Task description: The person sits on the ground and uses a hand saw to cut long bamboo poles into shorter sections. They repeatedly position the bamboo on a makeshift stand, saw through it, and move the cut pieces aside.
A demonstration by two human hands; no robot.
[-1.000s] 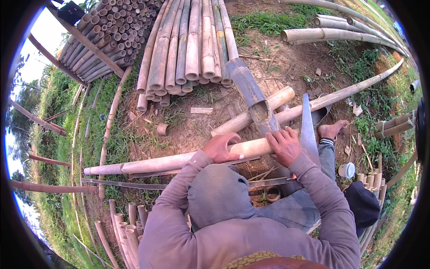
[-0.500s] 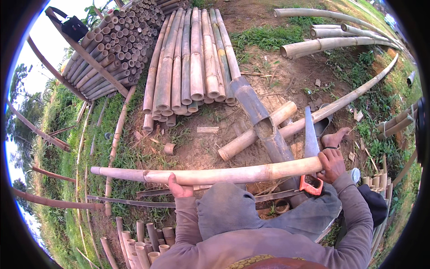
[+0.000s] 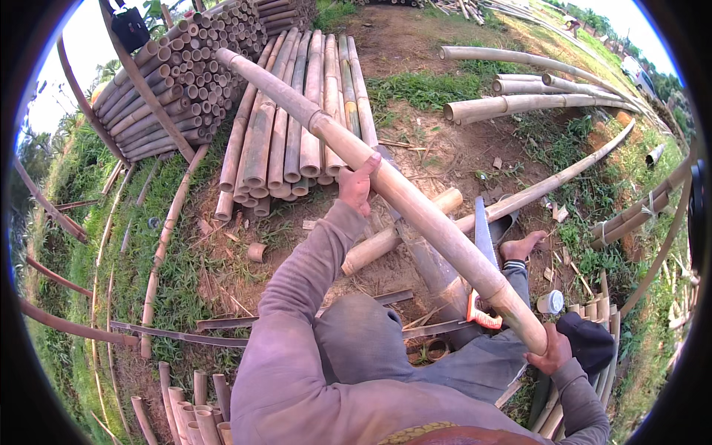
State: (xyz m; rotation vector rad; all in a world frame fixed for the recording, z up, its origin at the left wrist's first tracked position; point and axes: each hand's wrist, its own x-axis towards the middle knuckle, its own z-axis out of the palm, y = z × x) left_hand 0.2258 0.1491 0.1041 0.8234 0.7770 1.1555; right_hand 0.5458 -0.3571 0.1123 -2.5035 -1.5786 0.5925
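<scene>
R hand (image 3: 550, 350) wrapped round near end of a long, round, pale-tan bamboo pole (image 3: 415, 200); fingertips hidden, elbow bent, forearm partly cut off at lower edge. Just right of R hand: black cloth item (image 3: 589, 337), maybe a cap, shape hard to make out. Just ahead of R hand: small, round, white tub (image 3: 550, 302), contents too small to tell. Ahead-left of R hand: handsaw w/ orange-red handle and silver blade (image 3: 483, 231), mid-part hidden under pole.

L hand (image 3: 356, 184) farther out, arm stretched fwd, half open, thumb up against pole's side; other fingers out of sight behind pole, so can't tell how far they curl. Pole runs diag. btwn hands, far end well past L hand, up to the left.

Below pole, btwn hands: short, thick, tan bamboo length (image 3: 363, 256) and dark-grey bamboo piece w/ cut-out top (image 3: 437, 274), both partly covered by pole.

Beyond L hand: row of tan-grey bamboo poles (image 3: 267, 148), partly covered too. Farther, upper left of L hand: tall stack of hollow bamboo ends (image 3: 185, 81), plus black bag (image 3: 130, 28), contents not visible.
</scene>
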